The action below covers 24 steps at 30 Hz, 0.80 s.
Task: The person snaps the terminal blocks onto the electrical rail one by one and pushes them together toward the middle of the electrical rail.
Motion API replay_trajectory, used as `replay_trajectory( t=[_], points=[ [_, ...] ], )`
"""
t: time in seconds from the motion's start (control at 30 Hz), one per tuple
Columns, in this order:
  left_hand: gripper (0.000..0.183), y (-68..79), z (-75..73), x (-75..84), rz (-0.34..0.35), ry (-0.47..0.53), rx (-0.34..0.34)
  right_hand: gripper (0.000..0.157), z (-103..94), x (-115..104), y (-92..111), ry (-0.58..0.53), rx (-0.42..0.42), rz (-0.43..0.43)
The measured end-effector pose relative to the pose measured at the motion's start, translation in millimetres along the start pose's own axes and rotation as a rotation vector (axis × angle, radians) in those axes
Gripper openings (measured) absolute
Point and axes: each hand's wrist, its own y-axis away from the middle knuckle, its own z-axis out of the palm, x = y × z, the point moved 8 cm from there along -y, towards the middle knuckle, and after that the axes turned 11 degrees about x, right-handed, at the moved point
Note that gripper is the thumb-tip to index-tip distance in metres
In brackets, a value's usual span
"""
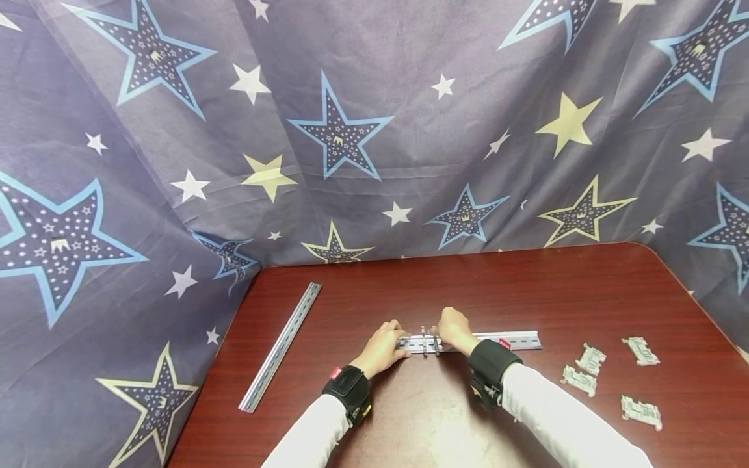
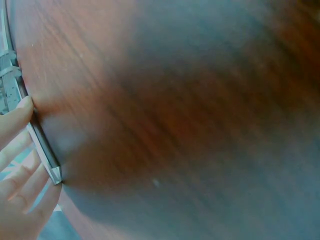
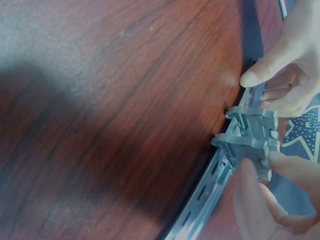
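L hand [image 1: 383,348] grips L end of slotted metal rail [image 1: 512,340], thumb on near edge, fingers on far edge. R hand [image 1: 455,327] curled, thumb + finger pinching R module [image 3: 244,151], grey, standing upright across the rail; can't tell if fully seated. L module [image 3: 254,121], same type, also upright on rail, just beside R module on the L-hand side. So both modules sit btwn the hands, closer to R hand. Rail runs sideways in front of person, from L hand, under R hand, w/ R end sticking out well past R hand. 2nd rail [image 1: 281,346] lies at a slant, well apart to L of L hand. 4 loose modules on table to R of R hand: two close together, module pair [image 1: 579,381], nearest that hand; far module [image 1: 640,351] and near module [image 1: 641,412] further R. All on reddish-brown table [image 1: 374,292]. Dark straps [image 1: 494,361] on both wrists, white sleeves [image 1: 567,409]. Star-print cloth [image 1: 357,52] hangs beyond hands.
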Motion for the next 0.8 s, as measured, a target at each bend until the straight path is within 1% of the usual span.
replay_trajectory(
  t=[0.07, 0.1, 0.17, 0.2, 0.37, 0.57, 0.73, 0.8],
  points=[
    [0.033, -0.2, 0.2, 0.0, 0.005, 0.004, 0.0, 0.027, -23.8, -16, 15, -0.015, -0.005, -0.009],
    [0.033, -0.3, 0.3, 0.0, 0.006, 0.006, 0.001, 0.029, -32.3, -21, 19, -0.018, -0.011, -0.013],
    [0.032, -0.4, 0.4, 0.0, 0.009, 0.011, 0.001, 0.032, -43.2, -27, 24, -0.011, -0.013, -0.03],
    [0.032, -0.4, 0.8, -0.3, 0.008, 0.012, 0.0, 0.034, -45.5, -26, 24, -0.009, -0.022, -0.022],
    [0.032, -0.1, 1.0, -0.3, -0.006, 0.014, -0.011, 0.037, -54.5, -24, 21, -0.049, -0.044, -0.058],
    [0.033, 0.6, 0.6, -0.1, -0.014, 0.008, -0.014, 0.027, -68.5, -18, 20, -0.103, -0.041, -0.087],
    [0.033, 0.1, 1.1, -0.6, -0.01, -0.002, -0.007, 0.014, -78.5, -1, 15, -0.108, -0.041, -0.074],
    [0.033, -0.2, 1.0, -0.7, -0.013, -0.003, -0.007, 0.014, -83.5, 6, 13, -0.116, -0.047, -0.063]
  ],
)
